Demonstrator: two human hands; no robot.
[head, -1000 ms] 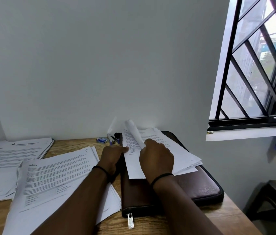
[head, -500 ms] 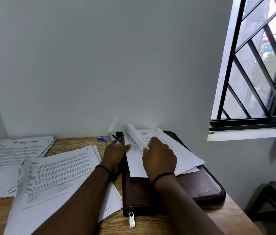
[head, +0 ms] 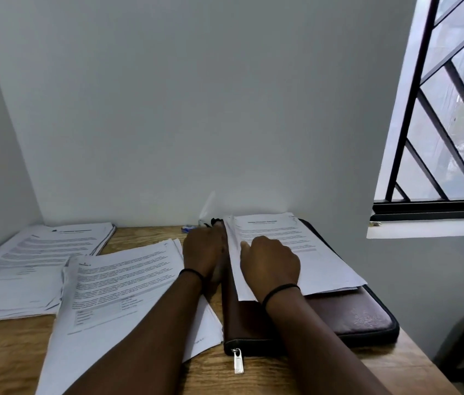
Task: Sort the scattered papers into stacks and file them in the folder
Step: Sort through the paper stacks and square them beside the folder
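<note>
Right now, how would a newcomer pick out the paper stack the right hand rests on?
Find the barred window; below it lies a brown zipped folder at the desk's right end. The stack lies on that folder, unlike the two stacks on bare wood.

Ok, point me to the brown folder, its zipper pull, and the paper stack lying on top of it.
brown folder (head: 350, 315), head view, bare leather cover near its right corner.
zipper pull (head: 238, 361), head view, middle of the metal tab.
paper stack (head: 327, 263), head view, top sheet right of the right hand.
</note>
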